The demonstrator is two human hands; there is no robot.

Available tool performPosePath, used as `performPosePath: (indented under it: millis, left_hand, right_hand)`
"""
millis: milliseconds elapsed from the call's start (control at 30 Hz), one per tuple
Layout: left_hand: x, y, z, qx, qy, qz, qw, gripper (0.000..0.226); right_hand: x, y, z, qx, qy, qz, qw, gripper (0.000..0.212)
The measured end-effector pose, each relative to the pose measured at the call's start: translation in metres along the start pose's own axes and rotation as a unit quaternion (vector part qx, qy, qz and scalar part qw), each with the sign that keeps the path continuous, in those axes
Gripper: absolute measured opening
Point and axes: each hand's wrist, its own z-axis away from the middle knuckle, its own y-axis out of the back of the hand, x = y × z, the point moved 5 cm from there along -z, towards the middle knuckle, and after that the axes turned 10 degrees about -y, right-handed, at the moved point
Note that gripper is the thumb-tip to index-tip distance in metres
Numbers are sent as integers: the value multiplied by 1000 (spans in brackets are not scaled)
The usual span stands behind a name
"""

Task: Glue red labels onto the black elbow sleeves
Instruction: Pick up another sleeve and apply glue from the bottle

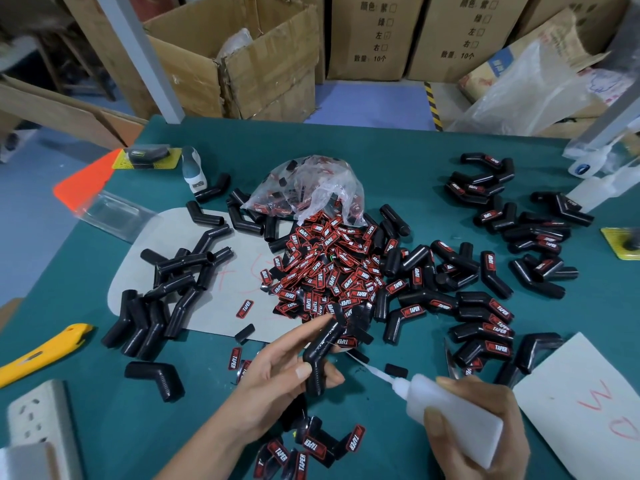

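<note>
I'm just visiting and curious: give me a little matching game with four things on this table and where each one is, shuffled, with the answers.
Things:
1. glue bottle
2. yellow utility knife
3. plastic bag
4. elbow sleeve being worked on

Places:
A. at the table's left edge
B. in the left hand
C. in the right hand
D. behind the pile of red labels, mid-table

Pairs: 1-C, 2-A, 3-D, 4-B

Held sleeve (320, 355) bare, labels (325, 268) heaped
</note>
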Motion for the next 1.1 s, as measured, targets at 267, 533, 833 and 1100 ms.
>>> performPosePath:
  millis: [267,533,833,1100]
  left_hand:
    - [7,-5,-1,4,6,24,1000,65]
    - [6,-5,-2,2,3,54,999,64]
    - [5,-5,-2,-2,-1,74,997,64]
    - [6,-6,-1,2,7,70,998,64]
  right_hand:
    - [-5,0,0,3,-7,8,1000,28]
    - [-6,-2,1,-4,7,2,1000,22]
    - [-8,-1,-2,1,23,2,1000,23]
    - [-8,-3,0,-12,7,6,1000,27]
